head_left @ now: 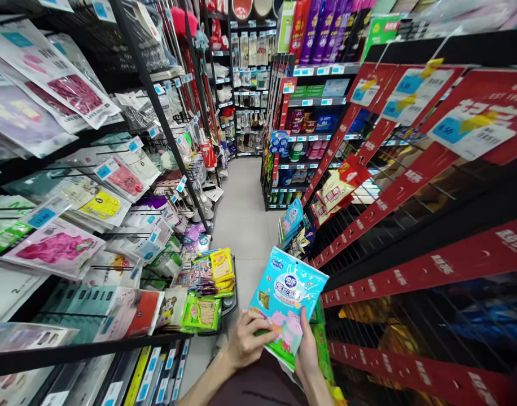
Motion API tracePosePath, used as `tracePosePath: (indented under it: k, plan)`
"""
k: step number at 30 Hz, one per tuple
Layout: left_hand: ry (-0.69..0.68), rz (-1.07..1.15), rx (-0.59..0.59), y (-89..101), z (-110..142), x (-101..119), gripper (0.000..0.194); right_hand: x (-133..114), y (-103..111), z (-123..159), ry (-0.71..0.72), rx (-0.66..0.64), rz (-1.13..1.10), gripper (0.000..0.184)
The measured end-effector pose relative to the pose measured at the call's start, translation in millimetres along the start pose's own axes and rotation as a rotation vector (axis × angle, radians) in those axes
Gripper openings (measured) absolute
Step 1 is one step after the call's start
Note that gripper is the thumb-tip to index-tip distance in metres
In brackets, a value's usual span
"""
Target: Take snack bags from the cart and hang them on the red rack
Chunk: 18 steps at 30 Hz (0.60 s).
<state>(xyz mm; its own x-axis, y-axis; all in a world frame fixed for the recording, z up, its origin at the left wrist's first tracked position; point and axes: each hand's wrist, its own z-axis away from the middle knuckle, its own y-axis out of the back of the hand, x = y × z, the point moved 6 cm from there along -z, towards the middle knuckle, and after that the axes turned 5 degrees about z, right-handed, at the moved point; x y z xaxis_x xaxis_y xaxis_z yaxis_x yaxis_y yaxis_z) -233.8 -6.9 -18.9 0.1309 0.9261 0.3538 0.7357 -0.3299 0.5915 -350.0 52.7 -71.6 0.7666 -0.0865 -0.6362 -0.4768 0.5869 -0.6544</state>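
Observation:
A light-blue snack bag (290,282) with cartoon pigs on its front is held up before my body, tilted, its sealed top edge pointing away from me. My right hand (307,349) grips its lower right edge, thumb on the front and the other fingers hidden behind. At the lower left of the bag, my left hand (250,337) has curled fingers against the front, holding that edge. Left of my hands, a dark basket (229,307) carries several snack packets, among them a yellow packet (222,265) and a green packet (200,313).
Racks of packaged gloves (57,248) line the left side. Close on the right stands a wire rack with red label strips (381,279) and hanging snack bags (343,189). A grey tiled aisle floor (248,197) runs ahead between them toward shelves of bottles and utensils (250,101).

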Motion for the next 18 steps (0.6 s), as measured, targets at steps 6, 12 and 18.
tracePosePath:
  k: [6,12,18]
  plan:
    - [-0.066,0.079,0.016,-35.3,-16.1,25.1,0.033,-35.2,34.4,15.9,0.032,0.047,0.074,0.062]
    - [-0.098,0.149,-0.026,-59.5,-21.4,38.6,0.025,-100.3,81.7,34.2,0.217,0.368,0.233,0.067]
    - [-0.023,0.21,-0.022,-68.5,-27.6,10.7,0.015,-135.5,90.5,15.1,0.361,0.646,0.43,0.059]
